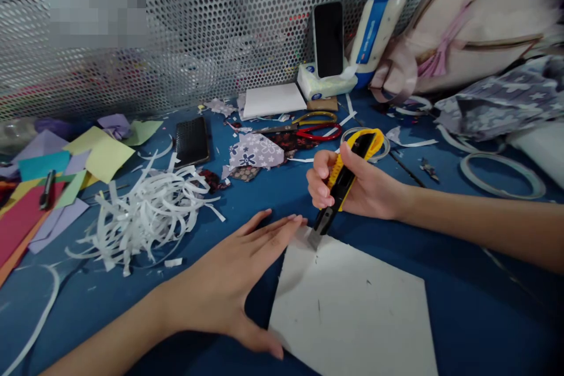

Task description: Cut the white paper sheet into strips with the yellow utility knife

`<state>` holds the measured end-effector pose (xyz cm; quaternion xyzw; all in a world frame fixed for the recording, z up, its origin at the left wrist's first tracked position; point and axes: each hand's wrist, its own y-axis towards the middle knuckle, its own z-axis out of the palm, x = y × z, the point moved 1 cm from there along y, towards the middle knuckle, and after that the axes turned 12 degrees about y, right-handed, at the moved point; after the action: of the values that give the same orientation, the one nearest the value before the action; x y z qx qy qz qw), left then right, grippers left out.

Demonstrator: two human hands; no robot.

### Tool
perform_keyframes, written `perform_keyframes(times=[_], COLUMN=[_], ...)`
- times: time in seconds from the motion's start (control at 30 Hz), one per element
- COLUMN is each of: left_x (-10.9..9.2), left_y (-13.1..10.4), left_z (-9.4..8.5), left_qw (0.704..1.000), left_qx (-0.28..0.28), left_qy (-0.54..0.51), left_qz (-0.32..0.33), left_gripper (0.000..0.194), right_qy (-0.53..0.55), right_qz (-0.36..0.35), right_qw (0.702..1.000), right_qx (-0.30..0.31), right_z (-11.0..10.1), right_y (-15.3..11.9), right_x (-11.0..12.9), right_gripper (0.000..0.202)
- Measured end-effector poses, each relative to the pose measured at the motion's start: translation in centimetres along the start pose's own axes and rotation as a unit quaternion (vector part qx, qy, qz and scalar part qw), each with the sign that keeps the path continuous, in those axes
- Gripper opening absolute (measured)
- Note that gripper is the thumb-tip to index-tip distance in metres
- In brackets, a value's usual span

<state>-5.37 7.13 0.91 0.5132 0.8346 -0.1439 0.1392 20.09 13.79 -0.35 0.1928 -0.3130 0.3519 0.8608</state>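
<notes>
A yellow and black utility knife point(340, 183) is gripped in my right hand point(359, 182), its blade pointing down at the upper left part of a white board point(356, 305). The blade tip appears to touch the board, which bears a few small dark marks. My left hand point(238, 279) lies spread along the board's left side, fingers stretched toward the top corner and thumb at the lower left edge. A heap of curled white paper strips point(150, 217) sits beyond my left forearm.
Scissors with red and yellow handles point(319, 126) lie among fabric scraps point(255, 151). Coloured papers point(106, 155) spread at left near a dark phone point(192, 140). Another phone point(328, 38) leans on a tissue pack point(326, 82). Tape rolls point(502, 175), a bottle point(383, 23) and a bag point(476, 23) stand right.
</notes>
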Motion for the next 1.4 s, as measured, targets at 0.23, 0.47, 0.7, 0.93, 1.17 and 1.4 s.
perform_keyframes(times=[0.23, 0.47, 0.7, 0.93, 1.17, 1.4], left_x=[-0.3, -0.2, -0.2, -0.2, -0.2, 0.0], left_y=[0.2, 0.4, 0.3, 0.2, -0.1, 0.0], left_z=[-0.2, 0.0, 0.3, 0.1, 0.0, 0.1], left_qw=[1.0, 0.999, 0.999, 0.999, 1.0, 1.0], left_qx=[-0.002, -0.024, -0.014, -0.018, -0.008, -0.009], left_qy=[0.015, 0.026, 0.028, 0.027, 0.011, 0.006], left_qz=[0.001, 0.021, 0.015, 0.019, 0.015, 0.021], left_gripper=[0.138, 0.144, 0.14, 0.142, 0.141, 0.138], right_qy=[-0.089, -0.213, -0.352, -0.371, -0.331, -0.328], right_qz=[-0.002, 0.004, -0.01, 0.002, 0.056, 0.061], right_qw=[0.994, 0.974, 0.935, 0.928, 0.937, 0.935], right_qx=[0.071, 0.079, 0.041, 0.033, 0.099, 0.119], right_z=[0.3, 1.2, 1.3, 1.1, 0.3, -0.3], right_y=[-0.4, -0.9, -1.3, -1.1, -0.9, -0.8], right_x=[-0.6, -0.7, -0.7, -0.3, 0.5, 0.8], right_gripper=[0.013, 0.016, 0.021, 0.02, 0.017, 0.012])
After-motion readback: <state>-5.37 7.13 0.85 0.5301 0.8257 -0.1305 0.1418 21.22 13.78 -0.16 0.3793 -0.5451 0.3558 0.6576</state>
